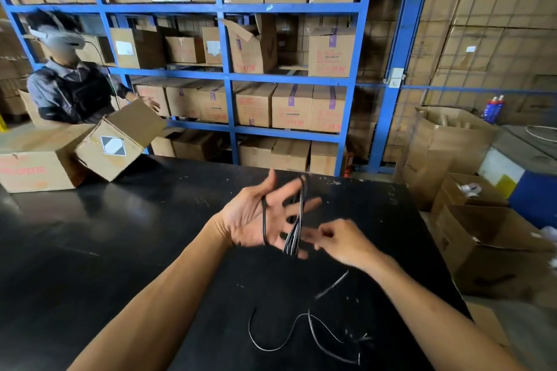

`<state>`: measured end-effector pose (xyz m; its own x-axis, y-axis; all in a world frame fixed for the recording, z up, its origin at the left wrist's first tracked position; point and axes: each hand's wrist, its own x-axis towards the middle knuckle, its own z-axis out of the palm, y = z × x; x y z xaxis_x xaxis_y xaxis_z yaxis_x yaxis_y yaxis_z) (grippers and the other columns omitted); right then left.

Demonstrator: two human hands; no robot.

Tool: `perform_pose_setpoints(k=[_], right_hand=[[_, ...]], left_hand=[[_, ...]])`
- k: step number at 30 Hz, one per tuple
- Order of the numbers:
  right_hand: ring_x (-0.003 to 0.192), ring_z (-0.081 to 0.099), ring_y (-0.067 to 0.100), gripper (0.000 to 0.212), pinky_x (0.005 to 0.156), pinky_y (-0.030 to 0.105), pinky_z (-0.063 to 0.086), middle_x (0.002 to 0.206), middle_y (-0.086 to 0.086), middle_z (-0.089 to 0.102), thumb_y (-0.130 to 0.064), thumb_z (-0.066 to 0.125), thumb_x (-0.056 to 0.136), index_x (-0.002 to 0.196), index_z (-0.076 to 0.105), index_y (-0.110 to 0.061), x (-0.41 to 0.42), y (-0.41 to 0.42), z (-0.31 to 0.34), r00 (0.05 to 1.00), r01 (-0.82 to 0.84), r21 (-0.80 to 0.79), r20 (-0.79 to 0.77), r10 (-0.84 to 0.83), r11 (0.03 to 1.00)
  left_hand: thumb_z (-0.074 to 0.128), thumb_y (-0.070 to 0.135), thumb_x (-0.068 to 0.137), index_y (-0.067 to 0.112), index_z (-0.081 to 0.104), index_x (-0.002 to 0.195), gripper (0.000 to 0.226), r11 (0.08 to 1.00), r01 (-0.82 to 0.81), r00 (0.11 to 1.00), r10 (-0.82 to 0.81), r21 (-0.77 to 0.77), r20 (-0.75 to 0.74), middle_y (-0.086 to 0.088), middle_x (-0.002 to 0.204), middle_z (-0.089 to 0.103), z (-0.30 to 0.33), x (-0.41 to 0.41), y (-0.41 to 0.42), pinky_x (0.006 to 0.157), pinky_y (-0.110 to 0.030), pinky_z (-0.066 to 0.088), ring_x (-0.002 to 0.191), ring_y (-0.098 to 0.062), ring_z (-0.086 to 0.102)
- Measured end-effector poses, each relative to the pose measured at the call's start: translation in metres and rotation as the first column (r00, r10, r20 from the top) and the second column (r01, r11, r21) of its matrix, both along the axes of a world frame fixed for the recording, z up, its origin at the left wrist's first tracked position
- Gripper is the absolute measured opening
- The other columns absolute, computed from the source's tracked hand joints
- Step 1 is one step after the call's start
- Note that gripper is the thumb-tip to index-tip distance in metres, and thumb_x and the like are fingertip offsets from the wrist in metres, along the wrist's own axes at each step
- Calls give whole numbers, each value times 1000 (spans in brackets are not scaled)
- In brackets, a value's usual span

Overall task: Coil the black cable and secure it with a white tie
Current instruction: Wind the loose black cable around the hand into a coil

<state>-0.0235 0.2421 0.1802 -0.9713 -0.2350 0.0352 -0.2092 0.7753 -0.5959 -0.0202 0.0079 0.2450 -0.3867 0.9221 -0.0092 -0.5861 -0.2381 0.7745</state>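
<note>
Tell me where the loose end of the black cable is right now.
In the head view, the loose end of the black cable lies in curves on the black table, near the bottom centre, between the forearms and below the right hand.

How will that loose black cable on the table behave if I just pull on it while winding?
Probably floppy: the black cable drapes in loose loops over the left hand and lies in slack curves on the black table. It looks thin, so likely light, and should slide along easily. Loops may slip off the spread fingers since the right hand isn't clamping them.
</note>
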Motion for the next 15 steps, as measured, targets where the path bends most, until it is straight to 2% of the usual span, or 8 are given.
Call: perform_pose_setpoints(k=[3,5,7,10,12,13,15], right_hand=[[68,67,8,36,66,36,58,73,-8,69,-64,67,82,82,74,-29,-20,17,41,989,-126,335,-37,146,934],[77,65,9,28,67,31,54,81,-11,65,-57,67,86,88,74,-29,-25,18,70,964,-198,481,-63,258,854],[73,60,7,32,60,26,44,81,-9,63,-58,65,88,85,73,-27,-26,16,93,948,-211,539,-91,305,815],[66,61,10,36,59,29,45,75,-4,65,-58,58,94,76,69,-28,-19,11,104,953,-196,430,-128,274,881],[65,64,13,33,62,34,52,72,-1,68,-51,54,99,83,73,-29,-7,6,98,958,-200,280,-147,248,939],[63,64,15,31,63,35,52,71,0,69,-47,53,101,88,75,-29,0,3,91,961,-203,203,-148,235,958],[60,62,20,28,59,38,51,68,3,67,-41,52,103,96,76,-29,15,-4,72,965,-225,44,-126,229,973]], left_hand=[[9,72,95,39,26,156,72,964,103,987,-130,-246,-96,-7,167,18,-19,7,3,111,-77,7,146,-60,5],[10,74,94,39,26,156,73,911,129,982,-172,-391,-76,-3,163,26,-35,6,4,112,-76,11,144,-57,18],[13,75,93,39,31,155,74,866,102,988,-146,-489,-53,-4,158,32,-49,4,4,112,-73,17,138,-49,31],[20,74,92,38,52,144,71,873,-78,997,81,-482,-16,-3,148,53,-59,-4,-1,106,-69,29,122,-40,53],[28,72,89,35,67,130,67,873,-257,958,287,-414,11,-3,132,68,-60,-11,-8,99,-65,36,108,-39,64],[30,71,89,33,68,128,67,863,-338,928,371,-375,19,-6,134,67,-59,-16,-12,99,-66,37,106,-41,65],[30,71,92,31,64,134,66,838,-463,865,499,-289,58,-12,150,50,-54,-21,-15,99,-71,35,114,-48,60]])
